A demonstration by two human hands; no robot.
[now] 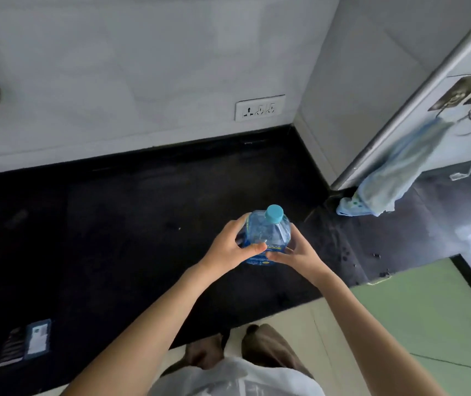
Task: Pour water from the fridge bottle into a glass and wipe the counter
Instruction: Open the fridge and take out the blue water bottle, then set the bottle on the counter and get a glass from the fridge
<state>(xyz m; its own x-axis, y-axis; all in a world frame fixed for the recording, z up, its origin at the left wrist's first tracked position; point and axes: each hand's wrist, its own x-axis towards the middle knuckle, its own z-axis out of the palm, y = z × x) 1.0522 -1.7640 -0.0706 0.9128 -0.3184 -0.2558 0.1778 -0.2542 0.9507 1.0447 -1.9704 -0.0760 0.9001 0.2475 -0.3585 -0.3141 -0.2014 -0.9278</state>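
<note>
Evidently to steady it upright for uncapping, both the left hand (230, 247) and right hand (297, 254) had their fingers grasping the capped blue water bottle (268, 235), which stood on the black table, well toward its right edge.

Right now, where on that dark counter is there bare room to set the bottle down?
The widest bare stretch of the counter lies between the bottle, gripped by the left hand and right hand, and the wall under the socket. It is tighter to the right, by the hanging cloth, and at the near left, by the flat packet.
</note>
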